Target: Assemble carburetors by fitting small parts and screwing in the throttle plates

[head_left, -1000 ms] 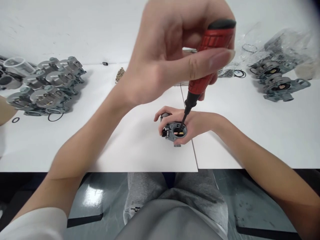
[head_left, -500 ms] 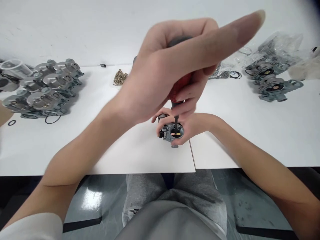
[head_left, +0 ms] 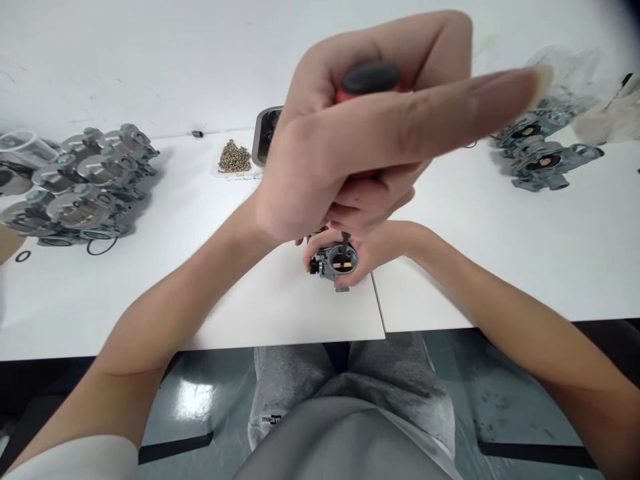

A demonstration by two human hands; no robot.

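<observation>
My left hand (head_left: 320, 147) is wrapped around the handle of a screwdriver (head_left: 371, 78), high over the table, with one digit stretched out to the right. The handle is red with a dark rounded cap, and most of it is hidden by my fingers. Its dark shaft points down into the round bore of a grey metal carburetor (head_left: 326, 265). A brass-coloured strip shows across the bore at the tip; whether a screw sits under the tip cannot be made out. Low on the table, my right hand (head_left: 373, 248) grips the carburetor from the right, fingers curled round its far side.
Several carburetors (head_left: 103, 167) stand at the left, beside a clear plastic cup (head_left: 25, 148) and a black O-ring (head_left: 103, 245). Behind my left wrist are a heap of small brass parts (head_left: 235, 157) and a metal tray (head_left: 258, 140). More carburetors (head_left: 545, 163) are at the right.
My left hand has turned on the screwdriver; its outstretched digit now points lower and the handle's cap shows more. The shaft still reaches into the bore. The view has shifted slightly.
</observation>
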